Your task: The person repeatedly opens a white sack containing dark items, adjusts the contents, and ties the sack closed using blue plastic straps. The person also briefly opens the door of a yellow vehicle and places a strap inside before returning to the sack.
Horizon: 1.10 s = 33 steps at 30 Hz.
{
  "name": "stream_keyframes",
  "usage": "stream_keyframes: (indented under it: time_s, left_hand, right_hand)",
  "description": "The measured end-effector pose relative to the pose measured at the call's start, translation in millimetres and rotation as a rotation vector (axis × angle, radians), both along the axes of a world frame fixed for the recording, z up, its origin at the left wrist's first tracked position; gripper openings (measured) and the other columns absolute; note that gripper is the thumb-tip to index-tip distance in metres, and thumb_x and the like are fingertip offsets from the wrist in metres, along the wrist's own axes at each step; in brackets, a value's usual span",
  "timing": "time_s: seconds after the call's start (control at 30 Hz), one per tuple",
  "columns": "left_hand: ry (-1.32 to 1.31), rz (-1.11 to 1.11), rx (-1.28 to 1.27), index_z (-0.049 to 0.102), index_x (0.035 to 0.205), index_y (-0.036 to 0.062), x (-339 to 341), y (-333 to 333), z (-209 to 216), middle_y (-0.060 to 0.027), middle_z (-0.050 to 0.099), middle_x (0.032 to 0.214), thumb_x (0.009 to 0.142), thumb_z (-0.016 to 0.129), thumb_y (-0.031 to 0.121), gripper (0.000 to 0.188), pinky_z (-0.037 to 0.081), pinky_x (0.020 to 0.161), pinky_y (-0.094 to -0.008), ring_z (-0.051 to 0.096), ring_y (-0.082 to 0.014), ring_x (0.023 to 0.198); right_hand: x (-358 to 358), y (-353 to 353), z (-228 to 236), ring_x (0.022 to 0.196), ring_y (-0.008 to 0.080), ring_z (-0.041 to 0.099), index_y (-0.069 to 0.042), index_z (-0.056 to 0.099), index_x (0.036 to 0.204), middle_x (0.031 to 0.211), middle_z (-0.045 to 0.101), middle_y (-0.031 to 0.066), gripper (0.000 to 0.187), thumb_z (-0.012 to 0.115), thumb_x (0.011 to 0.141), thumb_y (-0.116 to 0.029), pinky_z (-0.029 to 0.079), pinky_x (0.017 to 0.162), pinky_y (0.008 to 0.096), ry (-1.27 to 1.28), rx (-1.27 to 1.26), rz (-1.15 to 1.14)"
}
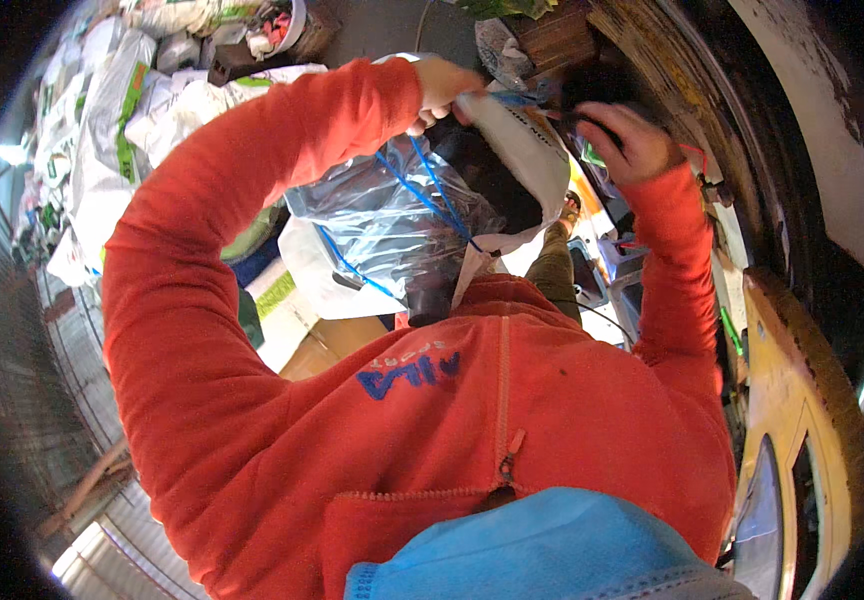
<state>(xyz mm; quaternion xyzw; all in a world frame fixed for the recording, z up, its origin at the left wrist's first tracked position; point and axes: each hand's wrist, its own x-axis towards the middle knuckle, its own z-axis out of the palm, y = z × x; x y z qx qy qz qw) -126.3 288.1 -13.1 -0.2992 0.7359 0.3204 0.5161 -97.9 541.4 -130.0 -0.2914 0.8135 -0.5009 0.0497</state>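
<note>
A white sack [524, 140] with dark printing stands in front of me, its mouth gaping over a dark inside. My left hand [440, 92] is closed on the sack's rim, pinching the edge between thumb and fingers. Clear plastic sheeting [367, 215] bulges beside the mouth, crossed by blue string [427, 185]. To the right of the sack, my right hand [637, 145] is raised with fingers curved and a gap between fingers and thumb. Nothing held shows plainly in it. A dark blurred area lies just beyond that hand, and I cannot make out what it is.
White bags [102, 100] with green markings are heaped at the far left. A white-rimmed bucket [295, 25] of mixed items stands at the back, with a brown box [555, 42] farther right. A worn yellow panel [792, 370] stands close on my right. Corrugated metal [72, 340] runs along the left.
</note>
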Motion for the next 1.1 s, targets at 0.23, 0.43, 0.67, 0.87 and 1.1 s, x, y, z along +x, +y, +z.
stream_keyframes:
  time_s: [0.23,0.43,0.67,0.87,1.1]
  left_hand:
    - [0.118,0.017,0.318,0.057,0.100,0.0097,19.9,-46.3,-24.1,0.0059,0.026,0.052,0.089,0.046,0.024,0.022,0.020,0.037,-0.0244,0.026,-0.0069,0.040]
    - [-0.019,0.428,0.629,0.057,0.088,0.0101,26.7,-47.6,-26.4,0.0056,0.027,0.050,0.087,0.048,0.029,0.021,0.017,0.038,-0.0248,0.026,-0.0071,0.039]
    - [0.046,0.265,0.249,0.058,0.077,0.0003,12.4,-21.4,0.5,0.0079,0.025,0.043,0.082,0.055,0.043,0.043,0.013,0.034,-0.0237,0.020,-0.0052,0.033]
    - [0.146,0.105,0.214,0.058,0.071,0.0068,13.8,-17.8,5.4,0.0076,0.024,0.045,0.082,0.057,0.044,0.039,0.017,0.036,-0.0222,0.022,-0.0039,0.036]
    - [0.241,0.123,0.456,0.034,0.050,0.0176,24.2,-36.3,28.0,0.0061,0.029,0.044,0.083,0.060,0.036,0.046,0.017,0.036,-0.0216,0.025,-0.0061,0.036]
  right_hand:
    - [-56.6,-53.5,38.0,0.086,0.0299,0.059,-0.005,0.061,0.099,0.092,0.062,0.0140,0.024,0.057,0.081,-0.021,0.047,0.076,0.0359,0.192,0.157,0.239]
    - [-70.7,-66.4,46.1,0.080,0.0293,0.061,-0.008,0.063,0.099,0.087,0.064,0.0124,0.026,0.056,0.080,-0.026,0.048,0.070,0.0372,0.073,0.424,0.419]
    - [-59.5,-59.4,52.2,0.077,0.0293,0.061,-0.008,0.063,0.099,0.084,0.064,0.0119,0.026,0.056,0.081,-0.025,0.048,0.069,0.0365,0.074,0.255,0.301]
    - [-55.6,-49.9,43.5,0.082,0.0287,0.061,-0.005,0.062,0.099,0.093,0.063,0.0143,0.026,0.056,0.083,-0.023,0.048,0.073,0.0354,0.031,0.269,0.300]
    - [-40.7,-16.4,33.9,0.086,0.0148,0.059,-0.002,0.061,0.105,0.094,0.064,0.0080,0.022,0.057,0.086,-0.012,0.045,0.078,0.0247,-0.053,-0.101,0.053]
